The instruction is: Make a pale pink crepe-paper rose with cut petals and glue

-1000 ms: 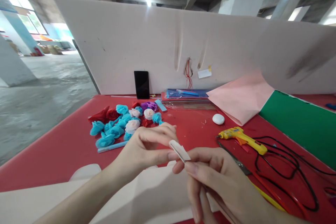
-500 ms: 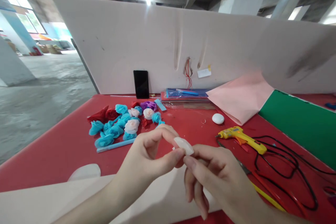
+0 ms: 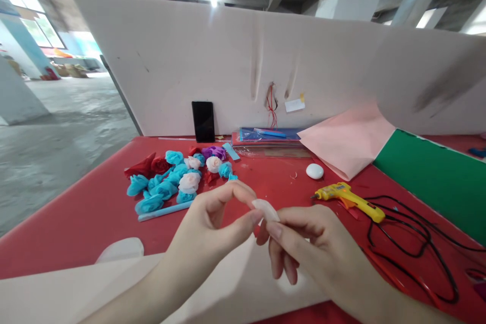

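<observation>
While both hands [image 3: 266, 238] pinch pale strip [image 3: 266, 209]: paper roses [image 3: 174, 178] behind, glue gun [image 3: 347, 195] right.

paper flowers [image 3: 172, 178] left, glue gun [image 3: 348, 199] right (on table [image 3: 91, 212])

White paper piece [image 3: 266, 209] now curled between fingertips; scissors gone from right hand [image 3: 315, 253].
</observation>
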A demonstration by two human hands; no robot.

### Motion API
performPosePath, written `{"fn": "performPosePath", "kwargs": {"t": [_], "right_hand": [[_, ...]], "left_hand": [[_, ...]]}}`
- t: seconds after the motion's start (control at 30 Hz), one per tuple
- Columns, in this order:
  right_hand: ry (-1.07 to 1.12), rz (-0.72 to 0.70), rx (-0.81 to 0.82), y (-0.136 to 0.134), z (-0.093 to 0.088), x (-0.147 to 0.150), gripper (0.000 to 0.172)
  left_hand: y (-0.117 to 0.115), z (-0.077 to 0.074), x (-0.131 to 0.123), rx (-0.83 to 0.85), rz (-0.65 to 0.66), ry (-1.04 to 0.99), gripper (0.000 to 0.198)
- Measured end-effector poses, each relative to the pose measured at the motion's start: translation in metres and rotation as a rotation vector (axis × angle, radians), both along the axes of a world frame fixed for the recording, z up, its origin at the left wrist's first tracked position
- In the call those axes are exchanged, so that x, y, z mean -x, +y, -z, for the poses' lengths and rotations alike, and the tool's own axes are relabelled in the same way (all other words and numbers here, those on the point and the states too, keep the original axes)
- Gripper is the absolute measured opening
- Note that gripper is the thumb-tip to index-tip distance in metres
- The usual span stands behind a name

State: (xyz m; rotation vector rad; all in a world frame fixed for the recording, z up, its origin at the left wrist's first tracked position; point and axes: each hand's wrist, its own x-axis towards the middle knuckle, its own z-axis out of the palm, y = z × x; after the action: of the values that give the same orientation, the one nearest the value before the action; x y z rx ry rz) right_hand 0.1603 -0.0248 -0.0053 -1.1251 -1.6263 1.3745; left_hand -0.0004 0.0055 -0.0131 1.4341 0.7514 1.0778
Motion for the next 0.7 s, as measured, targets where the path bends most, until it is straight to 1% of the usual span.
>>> {"fn": "performPosePath", "kwargs": {"t": [0.13,0.3,0.47,0.57,0.7], "right_hand": [[0.018,0.019,-0.007,0.0018,0.0004,0.0012,0.034],[0.122,0.091,0.069,0.0038,0.0025,0.0047,0.012],[0.146,0.201,0.047,0.0032,-0.0002,0.0071,0.015],[0.13,0.209,0.046,0.0034,-0.0002,0.007,0.017],[0.112,0.216,0.056,0.0031,-0.0006,0.0058,0.016]], "left_hand": [[0.0007,-0.0001,0.0004,0.003,-0.032,-0.029,0.016],[-0.0004,0.0027,0.0001,0.02,-0.092,-0.009,0.018],[-0.0016,0.0022,-0.0008,-0.051,-0.103,0.023,0.018],[-0.0019,0.001,-0.0021,-0.075,-0.124,0.032,0.017],[-0.001,0.0022,-0.0032,-0.078,-0.134,0.024,0.018]]}}
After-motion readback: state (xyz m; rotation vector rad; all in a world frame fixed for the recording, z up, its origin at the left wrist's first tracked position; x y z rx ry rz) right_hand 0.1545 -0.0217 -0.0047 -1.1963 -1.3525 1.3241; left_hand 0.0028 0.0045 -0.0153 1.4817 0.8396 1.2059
